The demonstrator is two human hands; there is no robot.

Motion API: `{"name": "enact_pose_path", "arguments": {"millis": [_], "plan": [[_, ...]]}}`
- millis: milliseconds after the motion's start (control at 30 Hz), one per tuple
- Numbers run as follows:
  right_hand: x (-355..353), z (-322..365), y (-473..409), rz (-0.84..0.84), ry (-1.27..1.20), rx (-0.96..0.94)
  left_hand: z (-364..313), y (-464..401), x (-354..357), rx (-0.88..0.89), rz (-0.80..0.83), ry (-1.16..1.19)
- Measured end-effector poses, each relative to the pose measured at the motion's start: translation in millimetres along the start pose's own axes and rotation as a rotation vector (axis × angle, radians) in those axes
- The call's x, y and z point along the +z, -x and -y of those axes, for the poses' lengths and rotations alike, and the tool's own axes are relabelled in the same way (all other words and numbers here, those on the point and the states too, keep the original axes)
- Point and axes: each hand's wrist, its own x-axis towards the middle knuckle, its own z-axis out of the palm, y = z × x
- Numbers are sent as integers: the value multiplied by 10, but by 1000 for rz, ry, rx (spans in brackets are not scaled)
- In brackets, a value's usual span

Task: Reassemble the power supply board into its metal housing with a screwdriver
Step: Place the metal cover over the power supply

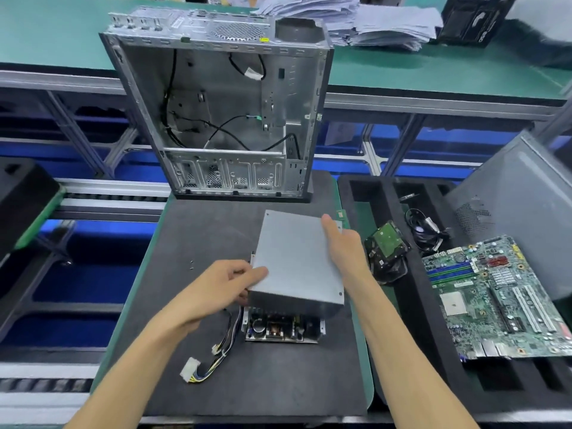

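A: Nearest, at 7 o'clock, the white connector [189, 369] and its wire bundle are trailing loose on the black mat [173, 243] (kept clear of the seam, I'd judge).

B: And the power supply board [283, 328]?

A: Centre, lying under the metal housing [297, 258], its near edge still showing; the cover is tilting, not seated.

B: Hands?

A: Left hand [223, 286] is pinching the cover's near-left corner, fingers curled round the edge. Right hand [343, 246] is lying flat along the right side, fingers straight, steadying it.

B: Farther out?

A: Motherboard [501, 292] at 3 o'clock; open computer case [216, 113] standing at 12. No screwdriver in sight.
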Motion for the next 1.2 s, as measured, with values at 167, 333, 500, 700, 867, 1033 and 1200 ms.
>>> {"name": "enact_pose_path", "arguments": {"millis": [167, 333, 500, 700, 867, 1033, 1200], "plan": [[148, -72, -60, 38, 110, 74, 33, 135, -19, 15, -35, -1], [250, -233, -96, 85, 222, 32, 30, 227, -17, -91, -2, -13], [251, -270, -89, 56, 251, -70, 19, 265, 30, -75, -47, -63], [269, -373, -65, -18, 277, -141, 51, 274, 66, -88, -12, -70], [225, -396, -114, -5, 470, -49, 108, 278, 59, -95, 12, -62], [147, -255, -328, 82, 492, 67, 228, 315, 76, -89, -9, -58], [102, -246, -341, 98, 175, 147, 251, 344, 93, -51, -44, -18]]}}
